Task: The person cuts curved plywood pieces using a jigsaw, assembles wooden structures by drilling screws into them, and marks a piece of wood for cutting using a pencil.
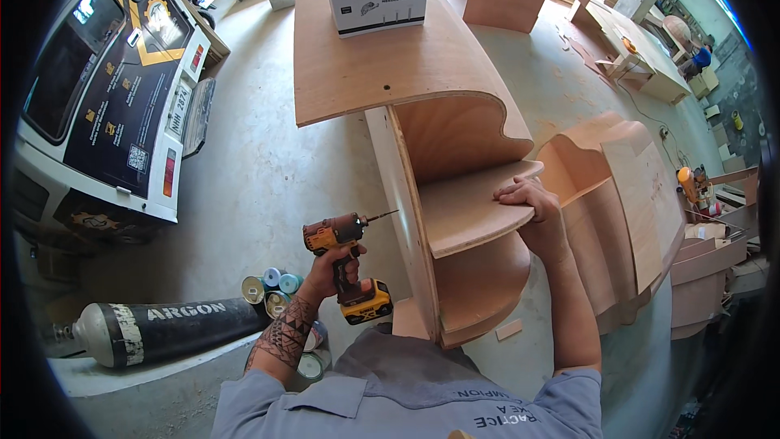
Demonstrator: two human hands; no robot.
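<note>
The left hand (327, 271) has its grip wrapped round the handle of a cordless drill (333, 233), whose thin bit (381, 216) points at the side panel (413, 236), contact unclear; tilting the drill could make it skate or snap. Right of the panel, the curved shelf (463, 210) could shift if poorly braced: the right hand's (530, 199) fingers lie over its right end, thumb hidden, so I cannot tell how firm that grip is.
</note>
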